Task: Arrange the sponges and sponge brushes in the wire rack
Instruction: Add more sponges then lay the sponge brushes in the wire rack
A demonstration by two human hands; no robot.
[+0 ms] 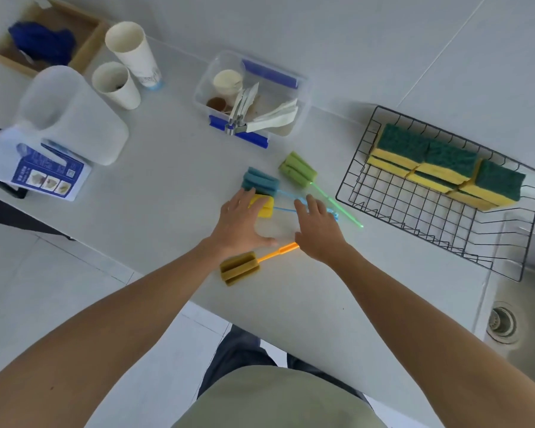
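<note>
Both the left hand (240, 222) and right hand (317, 230) hover open and empty, left of the black wire rack (439, 223). The orange-handled yellow sponge brush (240, 267) looks light, its foam soft; grip the stiff handle.

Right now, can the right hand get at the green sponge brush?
Probably yes. The right hand hovers open beside the green sponge brush, whose handle lies uncovered on the counter with nothing between them.
</note>
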